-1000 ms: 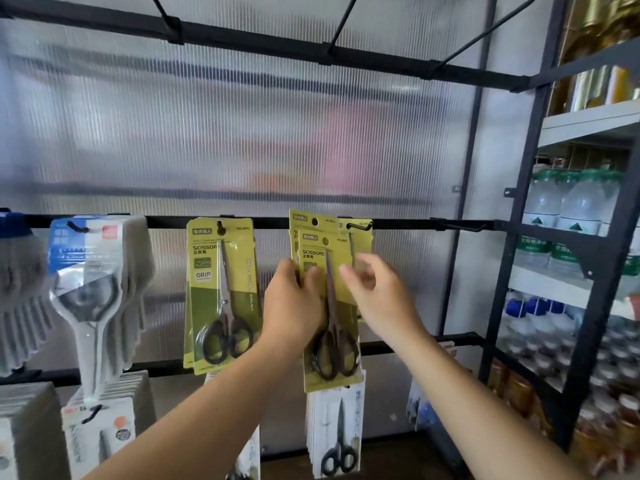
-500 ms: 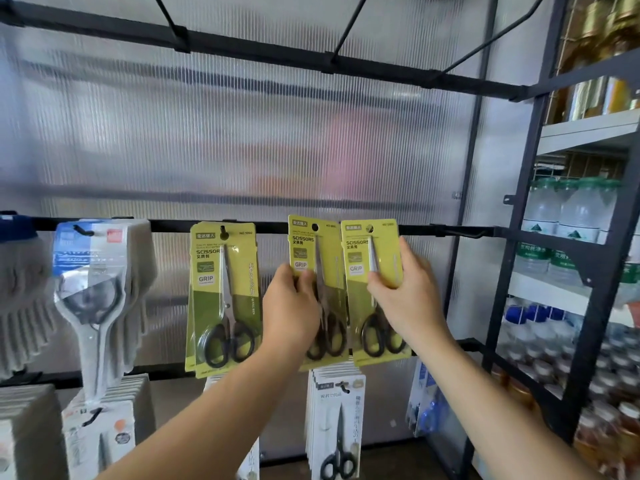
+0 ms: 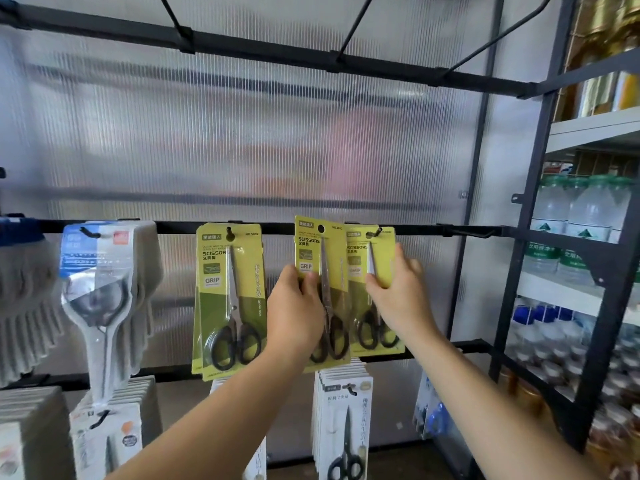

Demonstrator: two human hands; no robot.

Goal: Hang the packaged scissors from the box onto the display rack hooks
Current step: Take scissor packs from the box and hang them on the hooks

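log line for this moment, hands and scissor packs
left hand: grips yellow-green carded scissors pack, up at black rail | right hand: holds second yellow-green pack, black wire hook at its hole | third pack: hanging

A ribbed translucent wall panel [image 3: 242, 133] glows behind; black metal shelving [image 3: 609, 296] holds water bottles [image 3: 581, 213].

This is a shop, seen at a retail display wall. A black display rack [image 3: 277, 227] carries rows of hooks [image 3: 464, 233] hung with identical yellow-carded scissors [image 3: 228, 296], each pack printed with a brand and item number, above thick stacks of white-carded scissors [image 3: 344, 427]. Beside it, a metal shelving unit [image 3: 595, 128] holds ranks of bottled water [image 3: 585, 209] stocked in bulk.
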